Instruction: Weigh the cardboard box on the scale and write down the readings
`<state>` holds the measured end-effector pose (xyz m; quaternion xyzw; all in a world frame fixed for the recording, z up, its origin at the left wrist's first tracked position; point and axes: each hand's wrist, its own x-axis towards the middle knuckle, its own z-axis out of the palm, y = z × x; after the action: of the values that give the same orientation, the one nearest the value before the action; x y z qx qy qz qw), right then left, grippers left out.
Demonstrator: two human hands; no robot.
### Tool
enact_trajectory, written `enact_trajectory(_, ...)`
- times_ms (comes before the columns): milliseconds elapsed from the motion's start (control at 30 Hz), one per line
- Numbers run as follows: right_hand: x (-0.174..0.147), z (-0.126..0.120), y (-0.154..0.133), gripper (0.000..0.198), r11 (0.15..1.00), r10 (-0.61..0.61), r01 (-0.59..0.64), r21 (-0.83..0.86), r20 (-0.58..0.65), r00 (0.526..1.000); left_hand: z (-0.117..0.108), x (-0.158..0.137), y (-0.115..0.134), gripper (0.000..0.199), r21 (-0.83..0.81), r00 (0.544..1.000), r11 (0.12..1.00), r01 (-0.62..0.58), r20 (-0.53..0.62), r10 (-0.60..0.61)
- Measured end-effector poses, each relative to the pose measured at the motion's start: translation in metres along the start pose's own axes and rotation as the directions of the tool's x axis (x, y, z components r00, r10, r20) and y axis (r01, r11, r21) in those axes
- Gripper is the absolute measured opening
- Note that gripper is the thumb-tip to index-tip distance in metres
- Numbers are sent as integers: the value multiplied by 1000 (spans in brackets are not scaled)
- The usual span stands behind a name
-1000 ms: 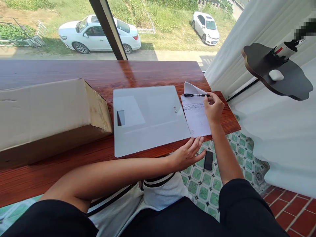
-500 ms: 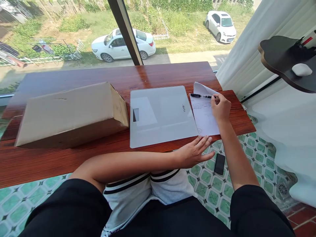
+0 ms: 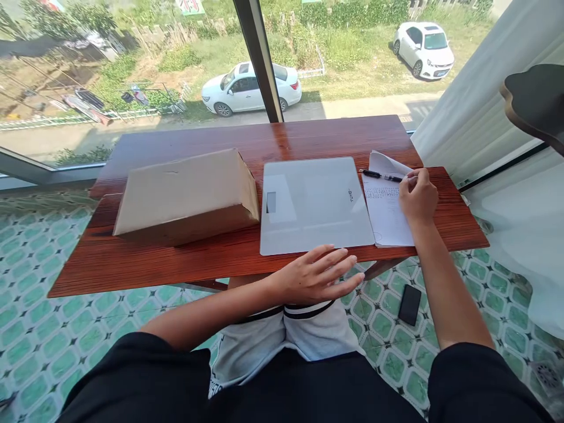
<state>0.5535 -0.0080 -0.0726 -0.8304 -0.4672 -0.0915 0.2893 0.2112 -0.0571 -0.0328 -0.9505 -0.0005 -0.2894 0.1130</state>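
My right hand (image 3: 418, 197) pinches the end of a black pen (image 3: 379, 175), which lies nearly level over a printed paper (image 3: 385, 214). The paper's far corner curls up. To its left is a flat glass bathroom scale (image 3: 308, 220) with a small dark display on its left side. My left hand (image 3: 319, 276) is open, its fingers spread, just off the table's front edge near the scale; it holds nothing. A closed cardboard box (image 3: 180, 194) rests left of the scale.
Everything stands on a red-brown wooden table (image 3: 154, 264) by a window. A black phone (image 3: 409, 304) lies on the green tiled floor. A dark wavy-edged shelf (image 3: 537, 100) juts in at the right, in front of white curtains (image 3: 506, 235).
My view has turned left, so things appear farther right. My left hand has moved left, away from the paper's front edge. My right hand still grips the pen over the paper.
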Motion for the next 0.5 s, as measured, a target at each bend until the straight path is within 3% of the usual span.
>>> enact_trajectory(133,0,0,1,22,999,16,-16,-28,-13,1000,-24,-41,-20,37,114,996,991,75,-60,-69)
enact_trajectory(267,0,-1,1,24,1000,8,-9,-28,-41,999,-44,-100,-35,30,296,980,936,191,-107,-166)
enact_trajectory(367,-1,-2,0,25,999,7,-9,-39,-34,999,-60,-149,-41,23,316,929,877,361,-205,-309)
enact_trajectory(400,-2,-2,0,26,999,11,-12,-46,-28,1000,-65,-162,-43,18,247,870,844,475,-272,-410)
enact_trajectory(433,-2,-2,-1,26,998,14,-15,-54,-21,1000,-71,-173,-44,15,155,764,768,621,-339,-549)
enact_trajectory(500,-2,-2,-2,29,997,18,-19,-69,-10,1000,-83,-185,-47,19,-60,467,535,843,-410,-783)
